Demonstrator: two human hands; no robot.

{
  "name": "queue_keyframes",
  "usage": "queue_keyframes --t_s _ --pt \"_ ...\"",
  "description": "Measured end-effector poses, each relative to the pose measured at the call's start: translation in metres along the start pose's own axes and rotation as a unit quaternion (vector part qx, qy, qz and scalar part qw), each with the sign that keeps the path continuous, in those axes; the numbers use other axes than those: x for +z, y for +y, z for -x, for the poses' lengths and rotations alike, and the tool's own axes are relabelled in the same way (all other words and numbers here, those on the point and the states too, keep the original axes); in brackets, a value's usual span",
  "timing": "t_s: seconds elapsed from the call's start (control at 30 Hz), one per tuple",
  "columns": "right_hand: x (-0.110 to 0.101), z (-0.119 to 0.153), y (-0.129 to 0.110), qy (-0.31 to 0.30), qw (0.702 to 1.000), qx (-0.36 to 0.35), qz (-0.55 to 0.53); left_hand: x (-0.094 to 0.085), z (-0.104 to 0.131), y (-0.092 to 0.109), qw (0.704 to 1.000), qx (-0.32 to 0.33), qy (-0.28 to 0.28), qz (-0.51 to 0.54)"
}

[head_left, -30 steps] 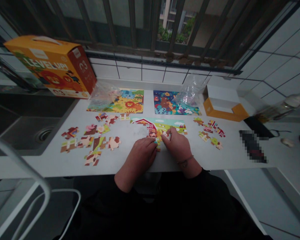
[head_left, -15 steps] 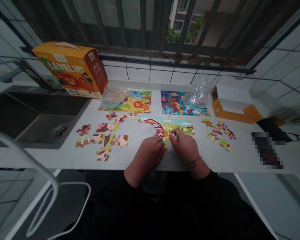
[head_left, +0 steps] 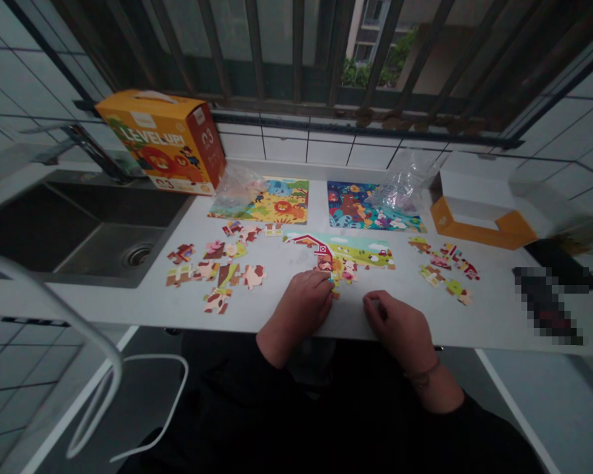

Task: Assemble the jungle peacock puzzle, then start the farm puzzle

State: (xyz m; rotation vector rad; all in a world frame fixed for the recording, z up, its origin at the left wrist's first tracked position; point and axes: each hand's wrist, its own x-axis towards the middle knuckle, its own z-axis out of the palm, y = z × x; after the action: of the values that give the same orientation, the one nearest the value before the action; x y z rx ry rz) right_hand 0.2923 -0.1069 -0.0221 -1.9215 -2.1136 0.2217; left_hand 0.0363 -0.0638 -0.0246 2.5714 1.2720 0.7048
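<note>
A partly joined farm puzzle (head_left: 360, 249), with a red barn arch and a green field, lies flat at the middle of the white counter. My left hand (head_left: 304, 298) rests at its lower edge, its curled fingers on the pieces below the barn; what they hold, if anything, is hidden. Right of the puzzle's lower part, my right hand (head_left: 395, 322) is near the counter's front edge, fingers curled with thumb and forefinger close together. No piece shows in it. Loose pieces (head_left: 220, 276) are spread on the left, and more pieces (head_left: 439, 263) lie on the right.
Two picture sheets, one yellow (head_left: 286, 201) and one dark blue (head_left: 348, 205), lie behind the puzzle, partly under clear plastic bags. An orange box (head_left: 168, 148) stands beside the sink (head_left: 103, 247). An opened carton (head_left: 479, 227) and a pixelated object (head_left: 546, 306) are on the right.
My right hand has drawn back from the puzzle toward the lower right, uncovering a piece with a pink-nosed animal. My left hand stays at the barn's lower edge. The view has shifted slightly.
</note>
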Motion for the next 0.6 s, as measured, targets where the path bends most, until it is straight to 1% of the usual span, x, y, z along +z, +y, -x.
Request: queue_keyframes --t_s 0.1,0.17,0.23,0.3,0.33,0.4,0.47,0.53,0.57,0.6 --pt "0.005 0.003 -0.004 0.024 0.999 -0.004 0.029 0.003 -0.002 0.001 1.000 -0.002 -0.002 -0.003" --pt "0.006 0.002 -0.006 0.032 0.999 -0.004 0.035 0.001 -0.002 0.004 1.000 -0.003 -0.002 -0.005" --pt "0.007 0.002 -0.005 0.041 0.999 -0.007 0.033 -0.008 0.002 0.007 1.000 -0.008 0.008 -0.014" --pt "0.009 0.002 -0.002 0.056 0.998 -0.016 0.027 -0.028 0.012 0.009 0.998 -0.031 0.035 -0.033" --pt "0.010 0.003 -0.001 0.063 0.998 -0.022 0.023 -0.041 0.019 0.008 0.997 -0.056 0.040 -0.045" --pt "0.011 0.003 0.001 0.072 0.997 -0.034 0.014 -0.071 0.036 0.002 0.983 -0.130 0.098 -0.085" --pt "0.012 0.004 0.003 0.075 0.996 -0.040 0.009 -0.100 0.055 -0.010 0.958 -0.229 0.097 -0.144" --pt "0.013 0.004 0.003 0.077 0.996 -0.039 0.010 -0.121 0.074 -0.027 0.916 -0.340 0.056 -0.204" --pt "0.013 0.004 0.002 0.078 0.996 -0.036 0.012 -0.127 0.083 -0.036 0.898 -0.384 0.022 -0.215" --pt "0.013 0.003 0.002 0.079 0.996 -0.035 0.014 -0.130 0.091 -0.045 0.885 -0.419 -0.008 -0.204"
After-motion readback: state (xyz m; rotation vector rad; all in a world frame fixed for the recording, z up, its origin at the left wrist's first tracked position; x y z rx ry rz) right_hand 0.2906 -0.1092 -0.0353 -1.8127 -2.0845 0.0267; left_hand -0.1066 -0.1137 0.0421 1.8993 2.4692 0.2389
